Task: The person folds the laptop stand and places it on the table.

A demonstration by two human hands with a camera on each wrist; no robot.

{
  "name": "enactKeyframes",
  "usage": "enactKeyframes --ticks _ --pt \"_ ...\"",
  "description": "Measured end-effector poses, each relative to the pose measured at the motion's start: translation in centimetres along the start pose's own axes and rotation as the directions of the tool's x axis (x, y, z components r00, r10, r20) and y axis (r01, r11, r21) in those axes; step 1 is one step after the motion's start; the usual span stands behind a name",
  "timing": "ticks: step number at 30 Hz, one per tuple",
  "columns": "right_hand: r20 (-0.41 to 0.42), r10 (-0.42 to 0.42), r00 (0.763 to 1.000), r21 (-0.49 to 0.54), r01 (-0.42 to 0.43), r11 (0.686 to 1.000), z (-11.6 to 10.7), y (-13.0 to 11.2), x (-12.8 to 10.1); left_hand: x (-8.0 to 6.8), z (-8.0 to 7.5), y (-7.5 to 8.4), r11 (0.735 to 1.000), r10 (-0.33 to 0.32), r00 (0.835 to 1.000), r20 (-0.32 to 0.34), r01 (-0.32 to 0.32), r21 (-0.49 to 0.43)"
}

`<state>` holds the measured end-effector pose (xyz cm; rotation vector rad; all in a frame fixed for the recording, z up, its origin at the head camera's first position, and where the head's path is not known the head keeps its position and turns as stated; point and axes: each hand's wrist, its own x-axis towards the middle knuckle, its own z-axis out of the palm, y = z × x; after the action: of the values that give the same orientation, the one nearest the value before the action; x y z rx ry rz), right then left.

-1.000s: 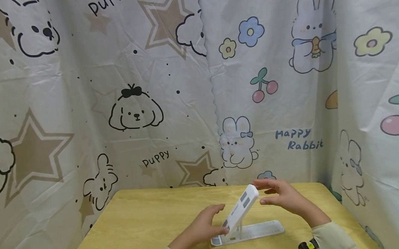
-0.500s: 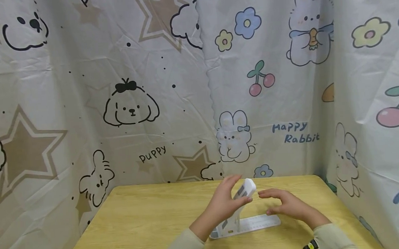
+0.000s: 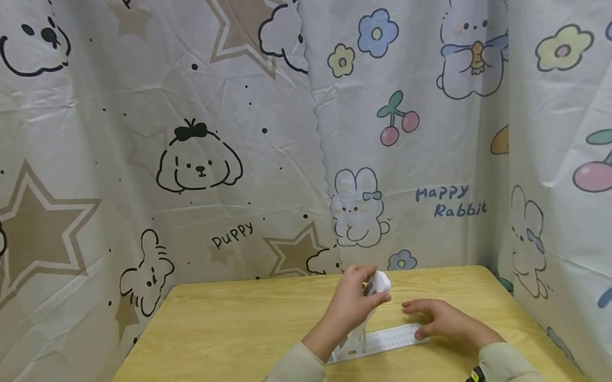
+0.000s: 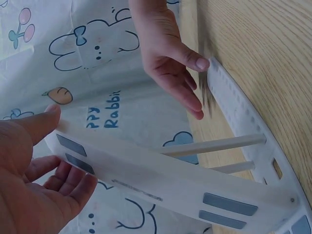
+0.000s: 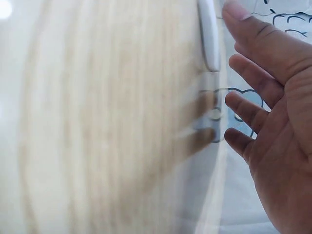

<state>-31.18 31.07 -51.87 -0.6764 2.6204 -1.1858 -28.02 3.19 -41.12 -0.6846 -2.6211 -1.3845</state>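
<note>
A white folding phone stand [image 3: 391, 339] sits on the wooden table [image 3: 225, 333], its panel raised at a slant. My left hand [image 3: 369, 291] pinches the panel's top end [image 3: 380, 280]. In the left wrist view the panel [image 4: 161, 178], with its grey pads, lies between that hand's thumb [image 4: 41, 122] and fingers [image 4: 73, 183]. My right hand [image 3: 422, 319] rests flat at the far end of the base strip [image 4: 239, 109], its thumb [image 4: 197, 61] touching the strip's tip. Two thin struts [image 4: 214, 144] prop the panel. The right wrist view is blurred and shows the right hand [image 5: 243, 73] open beside the base end [image 5: 209, 39].
Cartoon-print curtains [image 3: 206, 161] enclose the table at the back and on both sides. The right curtain [image 3: 571, 200] hangs close to the table's right edge. Light sleeve cuffs [image 3: 290, 376] show at the bottom.
My left hand rose from the stand's low front end to the top of the panel. My right hand left the panel's top and dropped onto the base's far end.
</note>
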Motion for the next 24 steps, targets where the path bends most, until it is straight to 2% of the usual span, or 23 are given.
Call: enactKeyframes --ticks 13,18,24 --pt "0.009 0.039 0.999 -0.011 -0.039 0.999 0.2 0.6 -0.1 0.2 0.2 0.5 1.000 -0.020 1.000 -0.022 0.019 -0.010" --pt "0.007 0.036 0.999 -0.049 -0.035 0.998 0.5 0.6 -0.2 0.4 0.1 0.2 1.000 0.011 1.000 -0.009 -0.011 -0.012" --pt "-0.009 0.005 1.000 -0.084 -0.006 0.996 0.9 0.5 -0.5 1.2 -0.4 -0.6 0.995 0.091 0.993 0.073 -0.094 0.038"
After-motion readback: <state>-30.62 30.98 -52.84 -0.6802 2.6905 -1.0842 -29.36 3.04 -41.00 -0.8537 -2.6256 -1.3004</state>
